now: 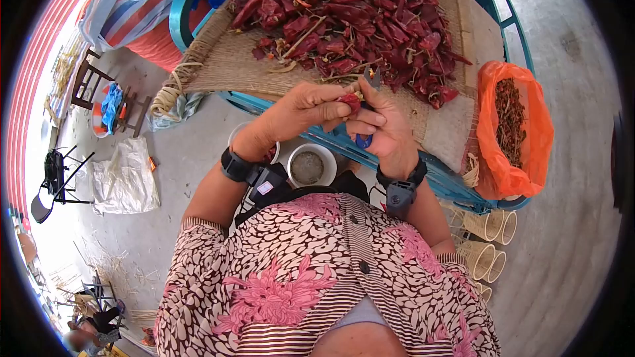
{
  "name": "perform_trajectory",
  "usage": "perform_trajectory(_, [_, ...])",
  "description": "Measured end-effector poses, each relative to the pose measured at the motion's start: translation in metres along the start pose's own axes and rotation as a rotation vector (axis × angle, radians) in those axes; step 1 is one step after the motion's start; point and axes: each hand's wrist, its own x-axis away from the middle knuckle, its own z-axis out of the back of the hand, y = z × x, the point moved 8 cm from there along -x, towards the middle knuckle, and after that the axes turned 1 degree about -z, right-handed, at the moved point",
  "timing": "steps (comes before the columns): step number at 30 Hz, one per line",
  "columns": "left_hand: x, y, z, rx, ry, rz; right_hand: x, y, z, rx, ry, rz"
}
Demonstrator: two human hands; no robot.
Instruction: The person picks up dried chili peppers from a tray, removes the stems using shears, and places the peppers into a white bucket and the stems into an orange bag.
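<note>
The left hand [301, 114] pinches a dried red chili [351, 101] between thumb and fingertips, its fingers pressed together around the pod. The right hand [389, 129] meets it just to the right, its fingers curled around a pair of scissors [372, 79] whose grey blades stick up above the knuckles and whose blue handle shows below the palm. The chili sits between the two hands, touching both, above the near edge of the woven tray [238, 66].

A big heap of dried red chilies [350, 16] covers the far part of that tray, which rests on a blue frame [456, 182]. To the right, an orange plastic bag [512, 132] hangs open, with brownish stems inside. Below the hands, on the concrete floor [569, 238], stand two round bowls [312, 165] side by side; the left one is mostly hidden by the left wrist. Both wrists wear black strapped devices [400, 193]. Small woven baskets [486, 238] lie on the floor at the right, near the blue frame. On the left, a white sack [122, 178] lies flat on the floor, well apart from the hands.
</note>
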Motion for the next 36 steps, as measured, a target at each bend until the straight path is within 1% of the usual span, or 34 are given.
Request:
perform_trajectory(2, [0.002,-0.007,0.000,0.106,0.042,0.045,-0.004,-0.001,0.000,0.035,-0.022,0.040])
perform_trajectory(4, [0.002,-0.018,0.002,0.249,0.122,0.115,-0.003,-0.012,-0.009,0.309,0.056,0.282])
perform_trajectory(5, [0.002,-0.018,0.002,0.283,0.133,0.116,0.000,-0.020,-0.018,0.448,0.091,0.405])
perform_trajectory(8, [0.005,-0.027,0.000,0.428,0.138,0.137,0.014,-0.033,-0.033,0.848,0.151,0.507])
perform_trajectory(11, [0.006,-0.042,-0.005,0.615,0.108,0.208,0.033,-0.038,-0.070,1.412,0.257,0.861])
perform_trajectory(13, [0.006,-0.044,-0.009,0.689,0.123,0.273,0.040,-0.033,-0.091,1.847,0.151,1.101])
perform_trajectory(14, [0.007,-0.042,-0.010,0.574,0.108,0.288,0.043,-0.025,-0.099,2.063,0.086,1.218])
perform_trajectory(16, [0.008,-0.037,-0.011,0.342,0.079,0.315,0.040,-0.027,-0.096,2.050,0.122,1.185])
perform_trajectory(17, [0.008,-0.031,-0.012,0.302,0.051,0.280,0.038,-0.027,-0.095,2.043,0.139,1.169])
perform_trajectory(19, [0.007,-0.021,-0.016,0.222,-0.004,0.207,0.033,-0.035,-0.079,1.534,0.269,0.832])
perform_trajectory(20, [0.006,-0.017,-0.015,0.181,0.018,0.188,0.029,-0.033,-0.067,1.277,0.319,0.665])
perform_trajectory(23, [0.006,-0.013,-0.014,0.106,0.053,0.150,0.023,-0.028,-0.053,0.994,0.261,0.612])
perform_trajectory(26, [0.006,-0.016,-0.011,0.101,0.050,0.138,0.013,-0.022,-0.029,0.656,0.197,0.465])
perform_trajectory(28, [0.007,-0.016,-0.010,0.078,0.072,0.130,0.013,-0.017,-0.027,0.532,0.265,0.423])
perform_trajectory(29, [0.006,-0.018,-0.011,0.065,0.050,0.121,0.014,-0.015,-0.024,0.469,0.299,0.402])
perform_trajectory(32, [0.004,-0.018,-0.010,-0.006,-0.003,0.072,0.007,-0.006,-0.003,0.238,0.274,0.261])
perform_trajectory(34, [0.002,-0.009,-0.009,-0.098,-0.029,0.007,0.005,0.001,-0.001,0.109,0.217,0.158])
perform_trajectory(36, [0.002,-0.007,-0.008,-0.118,-0.055,-0.003,0.000,0.009,-0.001,-0.006,0.119,0.044])
